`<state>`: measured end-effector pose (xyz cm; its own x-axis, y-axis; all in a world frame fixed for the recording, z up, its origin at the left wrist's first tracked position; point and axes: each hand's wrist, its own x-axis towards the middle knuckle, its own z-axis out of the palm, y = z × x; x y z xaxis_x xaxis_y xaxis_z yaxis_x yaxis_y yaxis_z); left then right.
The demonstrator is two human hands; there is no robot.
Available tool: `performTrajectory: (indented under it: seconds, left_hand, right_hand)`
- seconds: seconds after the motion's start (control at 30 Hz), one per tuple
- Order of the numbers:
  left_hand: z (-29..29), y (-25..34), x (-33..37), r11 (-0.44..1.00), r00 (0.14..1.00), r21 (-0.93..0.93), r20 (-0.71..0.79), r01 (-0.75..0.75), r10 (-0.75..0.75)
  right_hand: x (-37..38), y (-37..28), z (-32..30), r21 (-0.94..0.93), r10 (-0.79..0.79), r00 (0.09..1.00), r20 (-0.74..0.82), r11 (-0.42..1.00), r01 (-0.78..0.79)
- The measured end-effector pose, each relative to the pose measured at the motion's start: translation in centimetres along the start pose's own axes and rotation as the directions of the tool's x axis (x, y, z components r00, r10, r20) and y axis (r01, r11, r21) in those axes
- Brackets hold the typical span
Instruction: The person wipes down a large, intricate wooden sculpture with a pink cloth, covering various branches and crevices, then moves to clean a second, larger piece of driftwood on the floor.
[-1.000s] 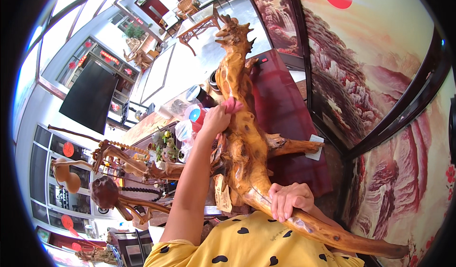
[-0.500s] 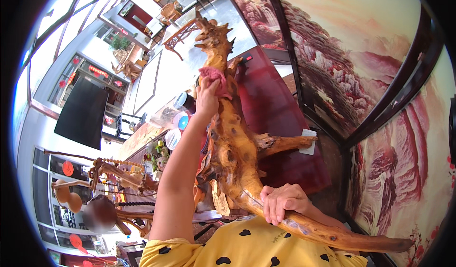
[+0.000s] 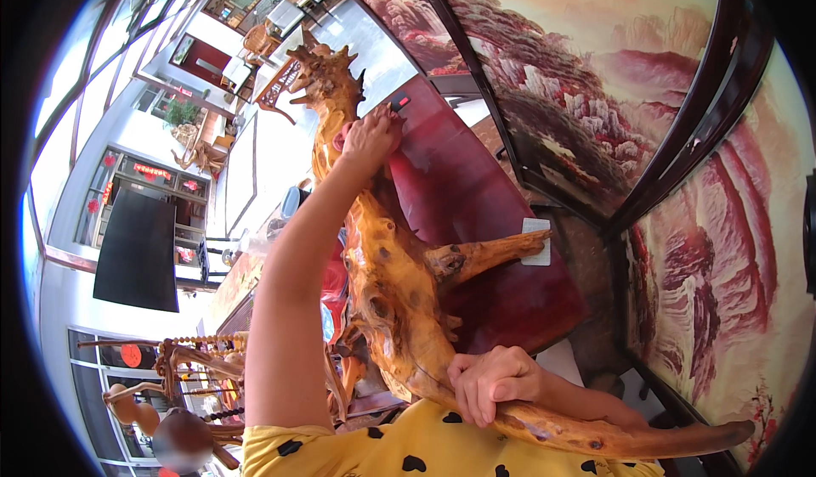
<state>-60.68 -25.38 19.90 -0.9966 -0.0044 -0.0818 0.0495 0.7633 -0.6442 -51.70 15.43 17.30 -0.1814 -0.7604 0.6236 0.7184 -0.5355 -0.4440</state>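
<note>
A long, polished root-wood carving (image 3: 381, 303) with a spiky, dragon-like head lies lengthwise before me. Its tail end passes close to my yellow shirt. My left hand (image 3: 371, 141) is up at the carving's neck, closed on a red cloth (image 3: 340, 137) that is mostly hidden beneath the fingers. Near the tail, my right hand (image 3: 495, 383) wraps over the wood and grips it.
Beneath the carving spreads a dark red tabletop (image 3: 463, 197). A white pad (image 3: 536, 243) sits under its outstretched leg. On the right stands a painted folding screen (image 3: 586, 112). Strings of beads (image 3: 208, 341) and gourds (image 3: 127, 405) hang at lower left.
My left hand has slid with the cloth across the neck to its right side, and less cloth shows. My right hand keeps its grip near the tail. The whole view has shifted somewhat.
</note>
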Motion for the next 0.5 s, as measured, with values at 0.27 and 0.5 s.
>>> performTrajectory:
  seconds: [0.27, 0.5]
  left_hand:
    - [4.7, 1.0, 0.2, 0.981, 0.961, -0.195, 0.272, -0.001, 0.055]
    - [0.1, 2.9, -3.9, 0.873, 0.937, -0.476, 0.243, -0.109, 0.249]
  right_hand:
    - [0.1, -0.1, 0.1, -0.011, -0.013, 1.0, -0.027, 1.0, 0.013]
    - [0.3, -0.3, 0.2, -0.041, -0.019, 0.999, -0.037, 0.999, 0.018]
